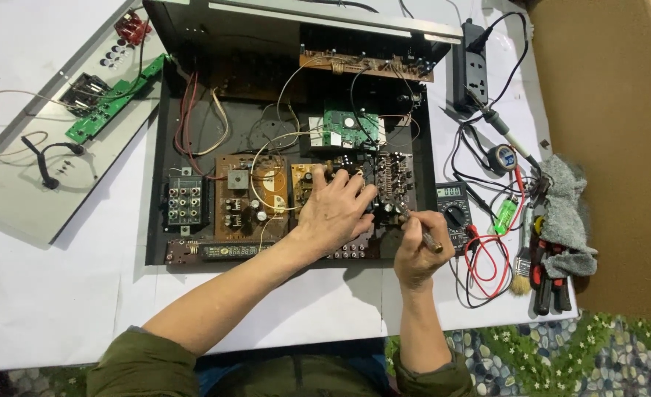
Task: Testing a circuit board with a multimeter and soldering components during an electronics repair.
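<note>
Hands work inside the opened black amplifier chassis [156, 184] on the bench [61, 294]: left hand [333, 209] rests spread on the brown circuit board [388, 191], right hand [421, 246] grips a screwdriver [422, 234] beside the multimeter [454, 209].

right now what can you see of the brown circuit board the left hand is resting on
The brown circuit board lies flat inside the open black metal case, toward its front right part. It looks like brown laminate crowded with small dark parts and thin wires. The left hand lies palm down across its left part, fingers spread over the parts and hiding much of it. The right hand holds a thin metal tool in a closed grip, its tip at the board's lower right edge. A similar brown board sits to its left.
</note>
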